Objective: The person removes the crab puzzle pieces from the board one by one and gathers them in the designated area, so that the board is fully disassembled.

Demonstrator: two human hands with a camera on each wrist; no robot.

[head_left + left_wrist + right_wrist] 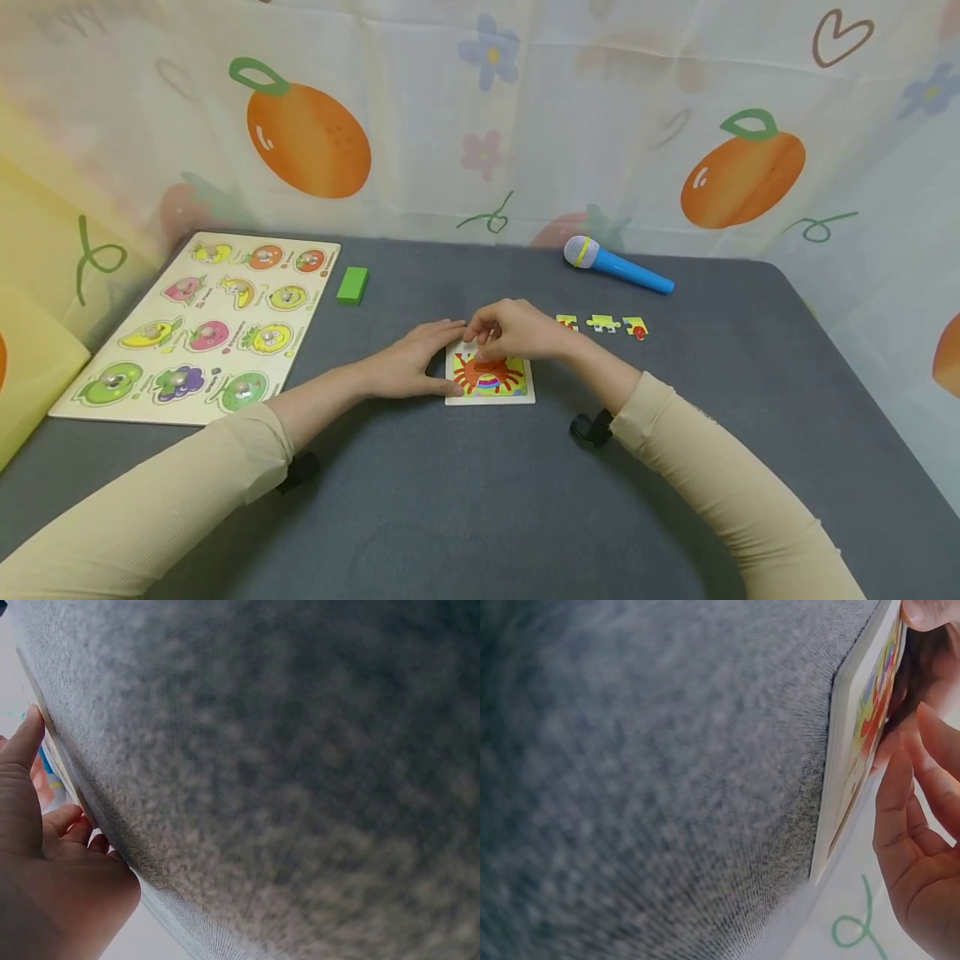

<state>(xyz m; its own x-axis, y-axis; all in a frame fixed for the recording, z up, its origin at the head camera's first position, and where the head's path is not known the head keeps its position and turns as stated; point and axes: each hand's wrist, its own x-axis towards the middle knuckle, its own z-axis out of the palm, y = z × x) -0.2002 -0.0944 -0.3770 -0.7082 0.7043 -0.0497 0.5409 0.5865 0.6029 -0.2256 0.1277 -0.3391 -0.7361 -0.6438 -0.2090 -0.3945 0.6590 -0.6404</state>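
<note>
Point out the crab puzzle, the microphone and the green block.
Crab puzzle [490, 383]: head view, striped part of its picture.
Microphone [628, 270]: head view, blue handle.
Green block [353, 283]: head view, top face.

My head view looks forward and down over the table [480, 500]; my wrist views skim it up close, both catching the puzzle [834, 772].

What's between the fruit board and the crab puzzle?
Head view: the left hand, touching the crab puzzle; also the green block, farther back, close to the fruit board's right edge.
</note>
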